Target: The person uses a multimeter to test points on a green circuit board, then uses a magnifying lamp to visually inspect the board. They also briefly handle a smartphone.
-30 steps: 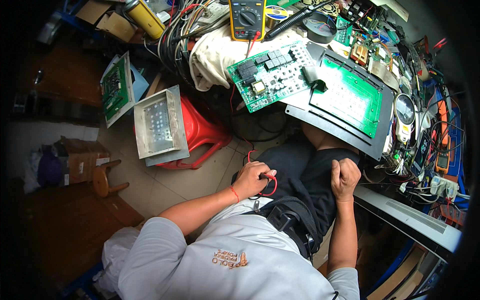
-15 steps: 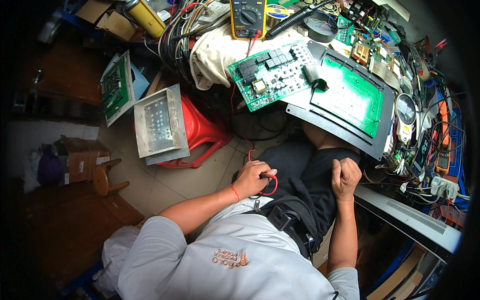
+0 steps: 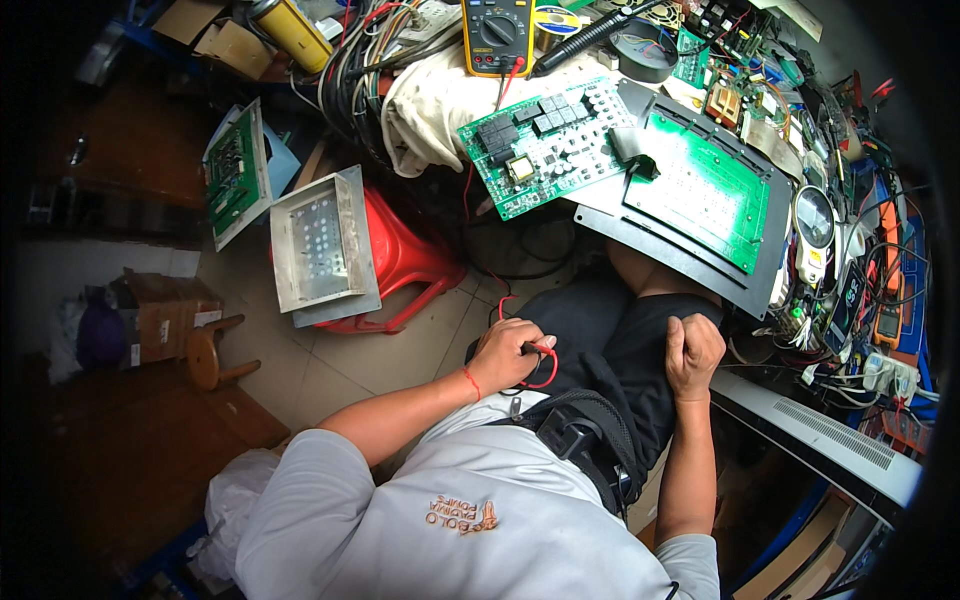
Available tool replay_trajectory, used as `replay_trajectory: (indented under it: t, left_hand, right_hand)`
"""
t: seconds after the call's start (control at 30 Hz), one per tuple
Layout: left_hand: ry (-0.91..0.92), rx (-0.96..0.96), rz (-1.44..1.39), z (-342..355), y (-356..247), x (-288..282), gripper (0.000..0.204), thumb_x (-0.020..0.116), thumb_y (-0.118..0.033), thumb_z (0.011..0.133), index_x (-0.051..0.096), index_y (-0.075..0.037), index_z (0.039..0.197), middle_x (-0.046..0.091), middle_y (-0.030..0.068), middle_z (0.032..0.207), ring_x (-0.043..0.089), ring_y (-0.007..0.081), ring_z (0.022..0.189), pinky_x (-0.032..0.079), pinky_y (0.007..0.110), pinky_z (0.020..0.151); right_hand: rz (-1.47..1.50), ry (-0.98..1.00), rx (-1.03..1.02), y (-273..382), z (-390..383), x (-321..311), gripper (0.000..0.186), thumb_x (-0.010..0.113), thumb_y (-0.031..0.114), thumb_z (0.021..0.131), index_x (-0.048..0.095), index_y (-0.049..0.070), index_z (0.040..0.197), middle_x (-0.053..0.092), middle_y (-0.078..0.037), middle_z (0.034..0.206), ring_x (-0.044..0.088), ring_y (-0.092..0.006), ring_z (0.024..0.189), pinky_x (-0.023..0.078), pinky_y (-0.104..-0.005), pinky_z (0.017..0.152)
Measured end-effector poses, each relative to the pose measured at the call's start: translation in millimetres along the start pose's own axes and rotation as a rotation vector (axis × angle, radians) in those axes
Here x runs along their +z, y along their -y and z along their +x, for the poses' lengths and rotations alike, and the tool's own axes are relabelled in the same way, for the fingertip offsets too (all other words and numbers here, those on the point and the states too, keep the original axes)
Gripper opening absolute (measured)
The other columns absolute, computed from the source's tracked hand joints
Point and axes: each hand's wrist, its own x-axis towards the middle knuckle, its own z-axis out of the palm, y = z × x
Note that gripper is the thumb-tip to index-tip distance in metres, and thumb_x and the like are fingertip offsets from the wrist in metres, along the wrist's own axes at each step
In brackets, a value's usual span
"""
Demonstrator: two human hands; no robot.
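Observation:
My left hand (image 3: 508,353) rests on my lap, its fingers closed around test leads; a red lead (image 3: 549,372) loops out beside a black probe end. My right hand (image 3: 694,357) lies on my other thigh, curled into a fist with nothing showing in it. Ahead, on the bench, lies a green circuit board (image 3: 545,150) with black relays and other parts. A ribbon cable (image 3: 634,150) runs from it to a second green board (image 3: 700,195) mounted on a dark panel (image 3: 680,258). A yellow multimeter (image 3: 498,38) stands behind, with a red lead plugged in.
On the left, a metal housing (image 3: 322,245) sits on a red plastic stool (image 3: 410,262), near another panel-mounted board (image 3: 235,178). Cables (image 3: 350,90) and white cloth (image 3: 425,120) crowd the bench edge. Tools, a magnifier (image 3: 813,218) and power sockets (image 3: 890,377) fill the right side.

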Motion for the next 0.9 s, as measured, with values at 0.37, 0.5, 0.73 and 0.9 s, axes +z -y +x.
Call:
replay_trajectory:
  t: [0.37,0.5,0.73,0.9]
  left_hand:
    - [-0.07,0.024,-0.03,11,-21,-15,0.019,0.077,-0.013,0.093,0.065,-0.005,0.08,0.065,0.0071,0.076,0.061,0.0293,0.073,0.045,0.042,0.073]
    - [-0.142,0.2,0.057,31,-47,-37,0.013,0.071,-0.002,0.083,0.065,-0.006,0.094,0.063,0.0071,0.083,0.059,0.029,0.077,0.043,0.041,0.075]
    - [-0.147,0.46,0.142,53,-85,-68,0.036,0.06,-0.001,0.078,0.066,-0.001,0.114,0.064,0.0143,0.097,0.057,0.0342,0.086,0.042,0.044,0.081]
    - [-0.163,0.53,0.17,52,-89,-83,0.039,0.063,-0.002,0.085,0.067,0.002,0.123,0.065,0.0157,0.104,0.06,0.0342,0.091,0.046,0.044,0.082]
  right_hand:
    - [0.144,0.095,0.042,28,20,-7,0.021,0.078,0.002,0.088,0.06,0.002,0.078,0.06,-0.012,0.073,0.061,-0.0313,0.064,0.048,-0.0377,0.061]
    - [0.371,0.38,0.014,70,46,-10,0.027,0.084,0.01,0.084,0.072,0.004,0.108,0.07,-0.011,0.088,0.068,-0.0288,0.073,0.054,-0.0382,0.067]
    - [0.365,0.411,-0.397,111,89,14,0.049,0.084,0.019,0.084,0.071,0.007,0.13,0.069,-0.005,0.096,0.068,-0.0251,0.079,0.052,-0.0382,0.066]
    - [0.365,0.343,-0.472,115,98,11,0.042,0.085,0.02,0.084,0.073,0.008,0.123,0.071,-0.005,0.095,0.065,-0.0228,0.071,0.047,-0.0352,0.059]
